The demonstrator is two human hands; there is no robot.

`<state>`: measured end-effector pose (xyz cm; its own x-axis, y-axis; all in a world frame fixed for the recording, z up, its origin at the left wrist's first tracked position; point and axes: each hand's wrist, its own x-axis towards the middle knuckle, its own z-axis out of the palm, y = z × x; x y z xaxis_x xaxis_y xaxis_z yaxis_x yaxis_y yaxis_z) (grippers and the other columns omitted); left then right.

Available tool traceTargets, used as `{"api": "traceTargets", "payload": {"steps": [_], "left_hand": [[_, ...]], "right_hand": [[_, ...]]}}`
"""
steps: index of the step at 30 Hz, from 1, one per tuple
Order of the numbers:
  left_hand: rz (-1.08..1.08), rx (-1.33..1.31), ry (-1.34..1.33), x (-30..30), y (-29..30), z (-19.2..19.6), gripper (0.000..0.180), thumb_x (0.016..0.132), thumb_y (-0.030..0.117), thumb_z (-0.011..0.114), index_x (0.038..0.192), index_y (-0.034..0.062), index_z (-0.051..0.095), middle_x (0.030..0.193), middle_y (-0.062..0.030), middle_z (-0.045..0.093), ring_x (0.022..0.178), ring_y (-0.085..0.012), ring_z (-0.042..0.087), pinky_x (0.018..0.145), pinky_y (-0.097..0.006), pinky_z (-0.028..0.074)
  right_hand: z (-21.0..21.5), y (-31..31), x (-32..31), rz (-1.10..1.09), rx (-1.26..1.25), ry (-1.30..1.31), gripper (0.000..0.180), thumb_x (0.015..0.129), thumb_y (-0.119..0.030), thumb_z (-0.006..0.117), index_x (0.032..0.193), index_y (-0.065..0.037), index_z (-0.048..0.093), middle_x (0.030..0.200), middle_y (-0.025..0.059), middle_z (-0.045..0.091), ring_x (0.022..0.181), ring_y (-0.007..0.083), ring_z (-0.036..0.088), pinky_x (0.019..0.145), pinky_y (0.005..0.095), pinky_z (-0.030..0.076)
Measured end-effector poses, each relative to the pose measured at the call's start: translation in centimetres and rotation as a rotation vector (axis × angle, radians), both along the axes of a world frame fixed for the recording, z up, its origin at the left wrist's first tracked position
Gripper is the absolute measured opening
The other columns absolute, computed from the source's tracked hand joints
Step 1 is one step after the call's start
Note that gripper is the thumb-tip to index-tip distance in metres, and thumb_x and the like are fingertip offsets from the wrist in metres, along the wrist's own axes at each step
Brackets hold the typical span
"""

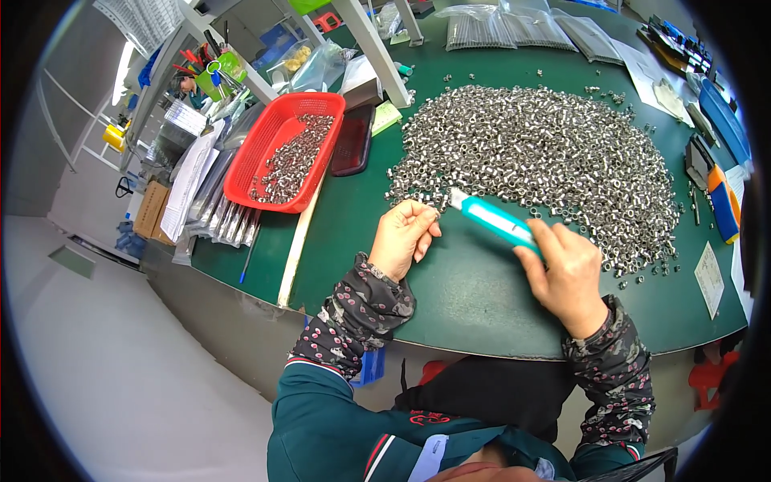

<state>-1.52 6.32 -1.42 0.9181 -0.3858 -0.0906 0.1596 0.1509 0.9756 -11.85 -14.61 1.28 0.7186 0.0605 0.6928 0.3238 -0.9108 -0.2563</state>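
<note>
Hands (482, 249) over green worktable (474, 297)

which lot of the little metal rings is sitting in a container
The smaller lot of metal rings lies in the red basket at the left; the big heap lies loose on the green table.

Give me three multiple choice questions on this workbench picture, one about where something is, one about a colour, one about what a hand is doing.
1. Where is the red basket?
A. left of the pile of metal rings
B. right of it
C. on the floor

2. What colour is the tool's handle?
A. yellow
B. teal
C. black

3. The right hand is:
A. empty
B. flat on the green table
C. gripping the tool

Answers: 1 A, the basket sits at the table's left end. 2 B, the handle is teal. 3 C, its fingers wrap the handle, while the left hand pinches something small at the tip.
</note>
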Motion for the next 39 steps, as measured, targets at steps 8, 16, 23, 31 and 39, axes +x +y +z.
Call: {"api": "traceTargets", "payload": {"steps": [8,16,23,31,39], "left_hand": [[-0.009,-0.044,0.036,0.2,0.2,-0.1,0.013,0.083,0.014,0.051,0.08,0.0025,0.049,0.065,-0.0049,0.055,0.041,-0.0035,0.041,0.033,-0.015,0.031],[-0.02,-0.051,0.016,0.2,0.0,-0.1,0.012,0.084,0.015,0.05,0.08,0.0029,0.049,0.065,-0.0042,0.054,0.042,-0.0038,0.042,0.034,-0.015,0.032],[-0.032,-0.038,-0.059,0.1,-0.2,-0.2,0.01,0.082,0.012,0.052,0.083,0.0025,0.051,0.065,-0.003,0.053,0.044,-0.0035,0.043,0.035,-0.015,0.033],[-0.07,-0.047,-0.026,0.1,0.2,-0.2,0.012,0.083,0.014,0.05,0.083,0.0022,0.05,0.068,-0.0058,0.055,0.045,-0.0043,0.045,0.035,-0.016,0.035],[-0.164,-0.126,0.093,-0.1,-0.8,1.2,0.005,0.082,0.007,0.046,0.086,0.005,0.047,0.074,-0.005,0.052,0.05,-0.0064,0.044,0.035,-0.016,0.033]], "right_hand": [[-0.4,-0.2,0.0,0.049,0.053,0.131,0.024,0.066,-0.019,0.064,0.084,-0.005,0.056,0.057,0.0065,0.046,0.048,0.0229,0.05,0.043,0.0332,0.038],[-0.4,0.0,0.0,0.123,0.07,0.173,0.023,0.068,-0.02,0.063,0.083,-0.005,0.057,0.057,0.0076,0.048,0.048,0.0245,0.05,0.044,0.0341,0.04],[-0.4,-0.1,0.0,0.127,0.091,0.242,0.023,0.068,-0.021,0.063,0.084,-0.005,0.057,0.058,0.008,0.049,0.049,0.0248,0.051,0.044,0.0344,0.04],[-0.1,-0.7,0.4,0.057,0.152,-0.002,0.023,0.067,-0.016,0.063,0.085,-0.004,0.055,0.06,0.0076,0.048,0.051,0.0236,0.05,0.044,0.0326,0.039],[-0.1,-1.9,1.2,0.002,0.35,-0.103,0.021,0.07,-0.013,0.061,0.088,-0.003,0.057,0.061,0.009,0.05,0.048,0.0224,0.049,0.044,0.0312,0.038]]}}
